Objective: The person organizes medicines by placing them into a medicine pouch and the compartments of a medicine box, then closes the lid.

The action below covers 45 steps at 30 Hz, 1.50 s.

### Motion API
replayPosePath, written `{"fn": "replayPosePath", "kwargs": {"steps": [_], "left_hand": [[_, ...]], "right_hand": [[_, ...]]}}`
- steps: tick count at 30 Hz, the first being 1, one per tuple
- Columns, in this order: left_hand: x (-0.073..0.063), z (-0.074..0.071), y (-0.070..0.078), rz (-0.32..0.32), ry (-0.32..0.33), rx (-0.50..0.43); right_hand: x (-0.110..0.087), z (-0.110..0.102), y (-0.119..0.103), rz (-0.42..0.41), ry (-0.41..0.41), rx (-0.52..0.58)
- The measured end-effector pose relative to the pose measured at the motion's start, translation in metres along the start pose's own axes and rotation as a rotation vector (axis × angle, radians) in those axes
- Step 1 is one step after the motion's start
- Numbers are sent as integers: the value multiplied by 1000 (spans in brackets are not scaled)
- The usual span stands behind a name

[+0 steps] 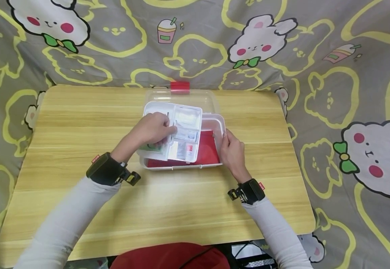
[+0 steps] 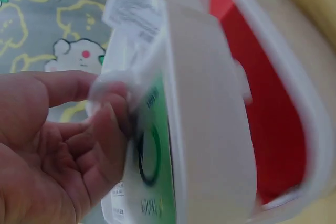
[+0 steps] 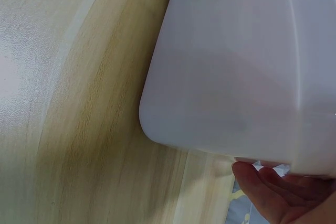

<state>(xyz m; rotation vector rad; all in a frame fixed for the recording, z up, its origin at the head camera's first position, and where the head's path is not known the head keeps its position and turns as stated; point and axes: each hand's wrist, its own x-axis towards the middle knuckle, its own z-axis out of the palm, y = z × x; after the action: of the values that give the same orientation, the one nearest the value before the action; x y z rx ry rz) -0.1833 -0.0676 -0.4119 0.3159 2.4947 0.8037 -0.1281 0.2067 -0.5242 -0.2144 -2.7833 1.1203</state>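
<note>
A white compartment tray (image 1: 199, 134) is held tilted over the clear plastic box (image 1: 217, 121). My left hand (image 1: 152, 129) pinches the tray near its middle divider, as the left wrist view also shows. Small packets (image 1: 183, 150) lie in its compartments, and a green printed packet (image 2: 160, 156) is beside my left fingers. With my right hand (image 1: 232, 151) I hold the right end of the box at its rim. Red material (image 1: 209, 147) covers the bottom of the box under the tray. In the right wrist view, the box's side wall (image 3: 226, 77) hides part of my fingers.
The box's transparent lid (image 1: 201, 98) lies swung back behind it, its red latch (image 1: 180, 87) near the table's far edge. All this sits on a wooden table (image 1: 174, 209). Patterned grey cloth (image 1: 201, 48) hangs behind and at both sides.
</note>
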Motion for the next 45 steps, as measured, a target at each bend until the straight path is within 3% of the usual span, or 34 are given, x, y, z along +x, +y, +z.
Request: {"fn": "replayPosePath", "kwargs": {"steps": [9,17,26,35,41,45], "left_hand": [[4,-22,24,122,18,254],[0,-20,30,156,17,370],[-2,-3,23,198,63,326],[3,9,25,249,79,323],[8,15,34,286,85,284],[14,22,46,294,88,252]], "right_hand": [[0,0,2,-25,29,7],[0,0,1,-12,17,15],[1,0,2,-34,24,23],[1,0,3,-20,5,17],[0,-1,3,0,2,37],[1,-2,4,68,-16,104]]}}
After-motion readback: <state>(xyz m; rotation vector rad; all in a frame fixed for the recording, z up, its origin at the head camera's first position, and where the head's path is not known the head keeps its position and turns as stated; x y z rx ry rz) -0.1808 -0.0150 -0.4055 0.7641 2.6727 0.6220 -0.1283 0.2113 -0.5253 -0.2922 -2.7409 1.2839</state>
